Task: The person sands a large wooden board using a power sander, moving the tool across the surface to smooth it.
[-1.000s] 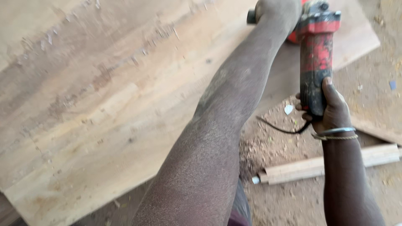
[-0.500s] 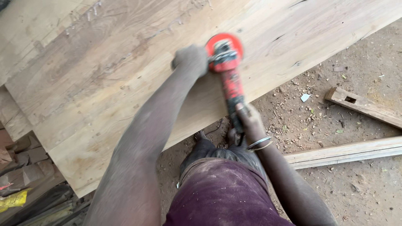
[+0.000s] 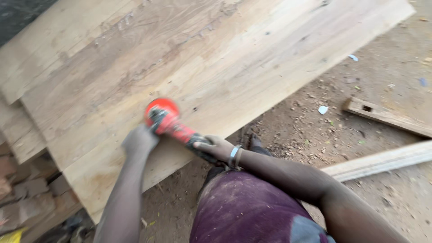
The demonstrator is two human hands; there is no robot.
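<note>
A red angle grinder (image 3: 168, 121) rests with its round head on a large pale wooden panel (image 3: 202, 58). My left hand (image 3: 139, 139) is closed around the grinder's side handle, just left of the head. My right hand (image 3: 215, 147), with a metal bracelet at the wrist, grips the dark rear body of the grinder near the panel's lower edge. Both arms are dusted with fine sawdust. The grinder's disc is hidden under its red guard.
The panel lies on other boards (image 3: 18, 135) stacked at the left. Two loose wooden battens (image 3: 382, 160) (image 3: 387, 117) lie on the dirt ground at the right, among wood chips. My purple-clad leg (image 3: 243, 211) fills the bottom centre.
The grinder has swept down and left across the panel, from its upper middle to near the lower left edge. Both hands kept their grip and moved with it.
</note>
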